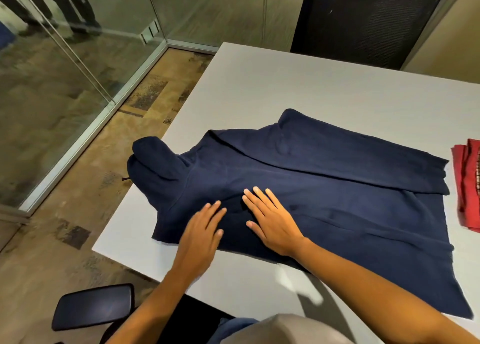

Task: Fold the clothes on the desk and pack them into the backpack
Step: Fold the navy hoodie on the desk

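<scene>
A navy blue hoodie (324, 182) lies spread flat on the white desk (298, 83), its hood (153, 164) hanging over the desk's left edge and one sleeve folded across the body. My left hand (201, 233) lies flat on the hoodie's near left part, fingers straight. My right hand (270, 219) presses flat on the cloth just to the right of it, fingers spread. A folded red garment (467, 185) sits at the desk's right edge, partly cut off by the frame. No backpack is in view.
A black chair back (363, 18) stands beyond the desk's far side. A black chair armrest (96, 307) is at the lower left near my body. A glass wall (78, 70) runs along the left, over patterned carpet.
</scene>
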The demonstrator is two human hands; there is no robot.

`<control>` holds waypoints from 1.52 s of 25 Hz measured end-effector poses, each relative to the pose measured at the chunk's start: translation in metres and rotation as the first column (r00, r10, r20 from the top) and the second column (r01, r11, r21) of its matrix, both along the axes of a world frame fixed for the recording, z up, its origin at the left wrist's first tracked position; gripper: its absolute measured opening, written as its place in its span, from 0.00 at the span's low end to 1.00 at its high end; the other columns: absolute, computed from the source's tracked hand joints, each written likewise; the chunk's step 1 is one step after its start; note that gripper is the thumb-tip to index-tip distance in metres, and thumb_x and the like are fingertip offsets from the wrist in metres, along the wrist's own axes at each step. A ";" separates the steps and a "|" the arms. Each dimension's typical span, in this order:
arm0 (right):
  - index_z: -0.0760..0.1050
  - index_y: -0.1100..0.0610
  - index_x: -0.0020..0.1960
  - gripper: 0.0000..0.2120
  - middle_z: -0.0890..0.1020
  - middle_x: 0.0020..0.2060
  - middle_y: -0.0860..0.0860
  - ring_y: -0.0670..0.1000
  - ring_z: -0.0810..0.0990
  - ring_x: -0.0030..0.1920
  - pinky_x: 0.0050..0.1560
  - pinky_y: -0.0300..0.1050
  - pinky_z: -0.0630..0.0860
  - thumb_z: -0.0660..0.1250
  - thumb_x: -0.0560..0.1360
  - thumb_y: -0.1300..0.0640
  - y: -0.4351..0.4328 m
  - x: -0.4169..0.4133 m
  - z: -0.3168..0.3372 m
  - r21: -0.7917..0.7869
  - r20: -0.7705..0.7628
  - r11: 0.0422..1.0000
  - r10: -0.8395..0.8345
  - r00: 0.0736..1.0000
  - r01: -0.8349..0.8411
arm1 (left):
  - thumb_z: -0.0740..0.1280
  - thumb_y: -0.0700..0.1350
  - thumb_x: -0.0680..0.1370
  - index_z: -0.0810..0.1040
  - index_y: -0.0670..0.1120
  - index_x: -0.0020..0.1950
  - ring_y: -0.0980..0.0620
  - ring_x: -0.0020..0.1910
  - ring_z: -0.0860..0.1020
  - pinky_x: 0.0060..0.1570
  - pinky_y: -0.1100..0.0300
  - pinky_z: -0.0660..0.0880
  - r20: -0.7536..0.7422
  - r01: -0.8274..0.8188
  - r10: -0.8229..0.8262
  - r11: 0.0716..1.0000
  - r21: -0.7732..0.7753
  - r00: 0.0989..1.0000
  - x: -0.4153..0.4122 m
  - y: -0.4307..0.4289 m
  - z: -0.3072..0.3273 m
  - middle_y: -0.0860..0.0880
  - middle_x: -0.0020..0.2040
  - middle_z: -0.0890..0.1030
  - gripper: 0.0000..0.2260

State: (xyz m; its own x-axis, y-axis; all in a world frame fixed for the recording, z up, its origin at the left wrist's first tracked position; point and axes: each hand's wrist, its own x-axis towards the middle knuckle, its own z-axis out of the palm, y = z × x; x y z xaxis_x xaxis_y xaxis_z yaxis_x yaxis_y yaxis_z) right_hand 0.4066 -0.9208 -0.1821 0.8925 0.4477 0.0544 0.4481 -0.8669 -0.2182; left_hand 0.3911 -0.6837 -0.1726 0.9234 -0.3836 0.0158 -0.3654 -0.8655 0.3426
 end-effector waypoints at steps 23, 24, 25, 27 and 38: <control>0.67 0.62 0.72 0.22 0.68 0.73 0.58 0.61 0.60 0.75 0.76 0.53 0.56 0.57 0.79 0.69 -0.138 0.229 0.020 0.150 -0.069 0.960 -0.228 0.971 0.236 | 0.57 0.44 0.83 0.74 0.46 0.67 0.48 0.66 0.70 0.70 0.49 0.57 -0.039 -0.149 0.149 0.989 0.001 0.988 0.269 -0.100 0.011 0.48 0.64 0.76 0.14; 0.69 0.62 0.71 0.21 0.69 0.71 0.59 0.62 0.60 0.75 0.75 0.53 0.55 0.58 0.79 0.69 -0.136 0.248 0.019 0.132 -0.097 0.972 -0.185 0.978 0.197 | 0.57 0.45 0.83 0.75 0.47 0.66 0.48 0.66 0.70 0.70 0.49 0.55 -0.053 -0.146 0.147 0.989 0.030 0.988 0.275 -0.098 0.006 0.48 0.63 0.76 0.14; 0.72 0.62 0.68 0.18 0.72 0.69 0.59 0.62 0.61 0.74 0.75 0.53 0.55 0.59 0.79 0.67 -0.136 0.264 0.019 0.099 -0.125 0.983 -0.139 0.982 0.152 | 0.57 0.46 0.83 0.75 0.47 0.65 0.47 0.64 0.71 0.69 0.50 0.55 -0.058 -0.146 0.150 0.987 0.067 0.987 0.279 -0.095 0.002 0.48 0.62 0.77 0.13; 0.78 0.62 0.60 0.12 0.79 0.60 0.59 0.61 0.69 0.69 0.72 0.50 0.56 0.63 0.80 0.59 -0.141 0.290 0.020 0.005 -0.162 0.996 -0.084 0.983 0.086 | 0.56 0.47 0.83 0.77 0.45 0.58 0.44 0.57 0.73 0.60 0.52 0.58 -0.051 -0.157 0.165 0.977 0.142 0.985 0.282 -0.086 -0.003 0.46 0.55 0.78 0.12; 0.76 0.64 0.59 0.10 0.77 0.57 0.58 0.57 0.72 0.59 0.66 0.45 0.63 0.60 0.80 0.63 -0.117 0.263 -0.004 0.380 0.254 0.887 -0.372 0.893 0.261 | 0.59 0.43 0.80 0.77 0.45 0.56 0.45 0.55 0.75 0.56 0.51 0.59 0.173 -0.320 0.305 0.945 0.066 0.937 0.268 -0.100 -0.008 0.48 0.55 0.78 0.10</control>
State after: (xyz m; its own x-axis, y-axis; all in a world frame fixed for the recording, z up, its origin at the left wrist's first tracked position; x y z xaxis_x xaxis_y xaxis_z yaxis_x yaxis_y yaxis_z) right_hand 0.6694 -1.0381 -0.1861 0.8939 0.0505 0.4455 0.2537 -0.8762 -0.4097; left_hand 0.6593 -0.7834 -0.1801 0.9851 -0.0831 0.1504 -0.1149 -0.9695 0.2167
